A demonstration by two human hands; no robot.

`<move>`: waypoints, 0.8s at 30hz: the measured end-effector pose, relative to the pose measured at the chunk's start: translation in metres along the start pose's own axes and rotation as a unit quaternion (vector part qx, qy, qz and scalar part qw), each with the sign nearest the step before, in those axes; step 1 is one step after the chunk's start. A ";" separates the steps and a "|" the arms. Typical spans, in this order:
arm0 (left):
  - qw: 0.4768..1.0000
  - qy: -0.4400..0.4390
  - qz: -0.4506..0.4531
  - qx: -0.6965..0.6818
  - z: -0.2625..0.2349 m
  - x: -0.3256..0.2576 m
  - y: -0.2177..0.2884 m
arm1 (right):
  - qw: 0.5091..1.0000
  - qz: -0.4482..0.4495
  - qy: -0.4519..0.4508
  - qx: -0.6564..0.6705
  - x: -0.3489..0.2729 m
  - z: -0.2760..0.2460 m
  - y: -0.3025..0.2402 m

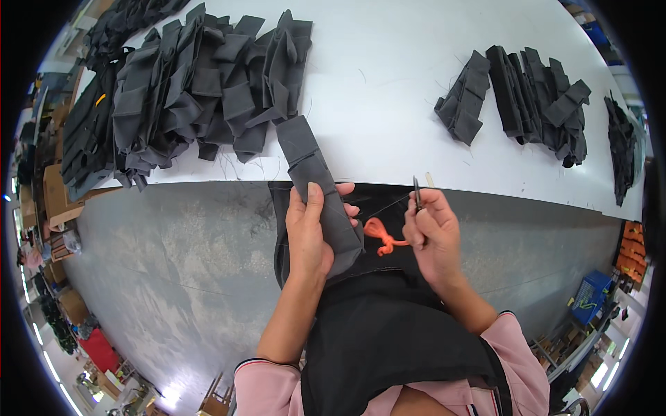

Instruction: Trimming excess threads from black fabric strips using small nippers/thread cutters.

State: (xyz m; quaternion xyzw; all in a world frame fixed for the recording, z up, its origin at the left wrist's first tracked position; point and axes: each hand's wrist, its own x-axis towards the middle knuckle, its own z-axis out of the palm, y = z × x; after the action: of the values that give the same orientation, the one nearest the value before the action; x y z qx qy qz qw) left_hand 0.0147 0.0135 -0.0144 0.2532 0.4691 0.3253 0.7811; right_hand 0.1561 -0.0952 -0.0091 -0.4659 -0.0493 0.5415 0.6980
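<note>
My left hand is closed around a dark grey fabric strip, thumb on top and fingertips showing past its right edge. The strip is sewn in folded sections, and its far end reaches over the table's near edge. In my right hand is a pair of small thread snips, tip pointing up and away. A knotted orange cord hangs in a loop from this hand. Between the strip and the right hand runs a thin thread; whether the snips touch it I cannot tell.
On the white table, a large heap of dark fabric strips lies at the left. A smaller group of strips and a single strip lie at the right. Loose threads are scattered about. A blue crate stands at the far right.
</note>
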 end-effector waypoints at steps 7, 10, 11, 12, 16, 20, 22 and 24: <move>1.000 0.007 0.002 -0.013 -0.002 0.000 0.003 | 0.989 -0.086 0.089 -0.077 0.005 -0.032 -0.005; 1.000 0.018 0.005 -0.006 -0.003 -0.002 0.003 | 0.975 -0.128 0.178 -0.033 0.008 -0.034 -0.015; 1.000 0.019 0.006 -0.005 -0.004 -0.002 0.003 | 0.954 -0.166 0.099 -0.229 0.000 -0.026 -0.016; 1.000 0.015 0.005 -0.008 -0.005 -0.002 0.002 | 0.888 -0.196 0.019 -0.415 -0.005 -0.016 -0.018; 1.000 0.008 -0.001 0.029 0.004 -0.005 0.006 | 0.728 -0.310 -0.143 -0.595 -0.005 0.008 -0.005; 0.999 -0.021 -0.018 0.040 0.001 -0.005 0.008 | 0.648 -0.352 -0.185 -0.649 0.005 0.014 -0.018; 0.996 -0.031 -0.035 0.075 0.000 -0.005 0.009 | 0.613 -0.315 -0.225 -0.689 0.007 0.016 -0.025; 0.995 -0.048 -0.042 0.081 -0.001 -0.004 0.010 | 0.603 -0.326 -0.241 -0.687 0.011 0.017 -0.029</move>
State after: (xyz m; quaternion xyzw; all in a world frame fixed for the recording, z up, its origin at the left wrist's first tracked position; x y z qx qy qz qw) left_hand 0.0100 0.0174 -0.0057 0.3107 0.4665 0.2405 0.7925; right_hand 0.1712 -0.0758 0.0159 -0.6139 -0.7220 0.1775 0.2654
